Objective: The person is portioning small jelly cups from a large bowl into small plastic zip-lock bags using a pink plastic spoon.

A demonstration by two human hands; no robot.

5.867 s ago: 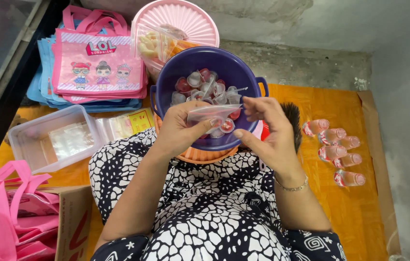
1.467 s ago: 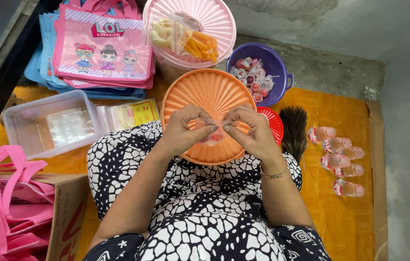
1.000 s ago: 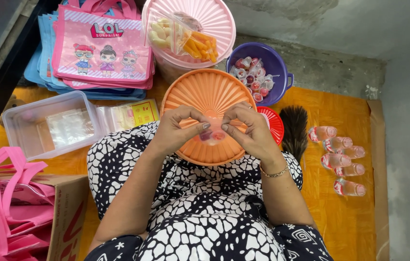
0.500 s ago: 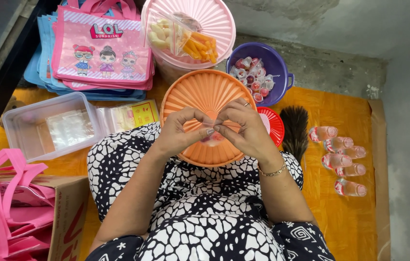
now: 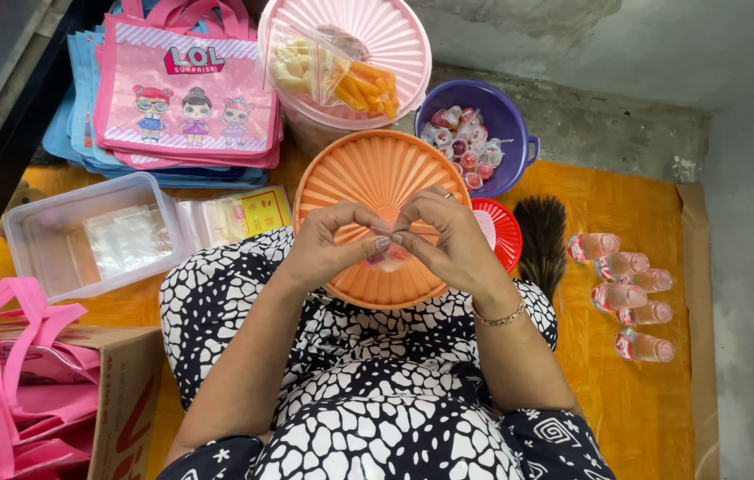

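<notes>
**One head view, looking straight down**

We have a single camera, worn on the head and aimed steeply down over the person's lap. It sits close: the left hand (image 5: pixel 337 244) and right hand (image 5: pixel 448 240) fill the centre, above an orange lid (image 5: pixel 368 173). Farther ahead we see the orange mat (image 5: pixel 634 409) and a grey wall (image 5: pixel 750 178). No second view overlaps it.
</notes>
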